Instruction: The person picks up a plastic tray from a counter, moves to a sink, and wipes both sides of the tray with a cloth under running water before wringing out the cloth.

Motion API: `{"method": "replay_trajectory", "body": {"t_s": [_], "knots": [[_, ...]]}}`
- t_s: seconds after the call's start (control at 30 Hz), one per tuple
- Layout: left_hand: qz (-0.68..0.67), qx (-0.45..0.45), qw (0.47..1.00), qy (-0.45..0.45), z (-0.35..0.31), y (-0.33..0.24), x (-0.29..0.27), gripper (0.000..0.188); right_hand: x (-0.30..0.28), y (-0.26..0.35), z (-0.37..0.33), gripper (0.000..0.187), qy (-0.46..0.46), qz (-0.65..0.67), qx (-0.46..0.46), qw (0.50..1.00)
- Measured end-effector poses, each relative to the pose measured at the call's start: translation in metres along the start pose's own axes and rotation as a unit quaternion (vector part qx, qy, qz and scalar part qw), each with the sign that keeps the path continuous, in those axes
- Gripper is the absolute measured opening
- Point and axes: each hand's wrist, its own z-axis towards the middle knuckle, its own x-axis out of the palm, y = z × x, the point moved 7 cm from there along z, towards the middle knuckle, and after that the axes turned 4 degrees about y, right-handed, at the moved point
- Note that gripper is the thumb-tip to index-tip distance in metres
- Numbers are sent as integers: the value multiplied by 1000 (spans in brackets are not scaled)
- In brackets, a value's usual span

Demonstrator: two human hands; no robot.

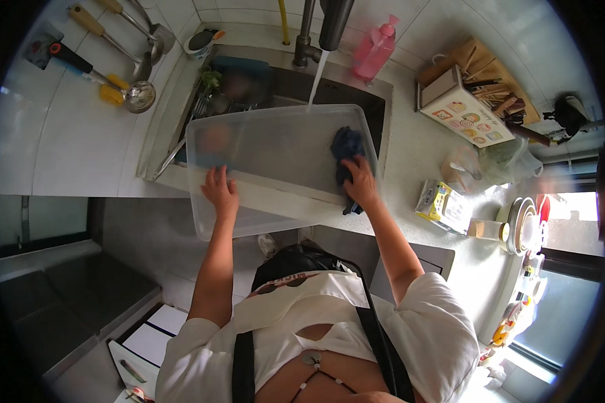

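Note:
A large translucent plastic tray or lid (275, 144) with rounded corners lies tilted across the front of the sink, its near edge hanging past the counter. My left hand (220, 191) rests on its left part, fingers spread against the plastic. Over on the right side, my right hand (360, 183) presses a bunched dark blue cloth (347, 149) onto the surface, its fingers closed on the cloth's lower part. Water (318, 77) runs from the dark tap (335, 27) and falls by the plastic's far edge.
Blurred shapes and green leaves (210, 80) show in the sink (296, 84). A pink pump bottle (375, 50) stands behind it. Ladles (140, 97) hang on the left wall. Rightward are a utensil holder (464, 111), a yellow packet (444, 205), a jar (489, 230) and stacked plates (519, 225).

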Motion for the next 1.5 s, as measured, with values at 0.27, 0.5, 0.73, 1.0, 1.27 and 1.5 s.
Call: {"method": "replay_trajectory", "body": {"t_s": [0.27,0.5,0.73,1.0,1.27,1.5], "knots": [[-45,-43,995,80,3,-14,-11,67,5,-37,96,64,-13,-109,142,984],[-63,-60,993,78,2,-13,-15,68,-46,-53,114,40,-229,-11,129,965],[-46,-46,995,71,3,-15,-9,68,4,-108,149,57,125,-67,269,953],[-28,-43,996,74,3,-11,-5,67,8,-76,99,56,92,-123,254,955],[-41,-41,995,82,7,-13,-6,66,8,-56,73,56,101,-139,225,959],[-31,-27,996,82,5,-12,-3,67,33,-49,60,56,17,30,145,989]]}}
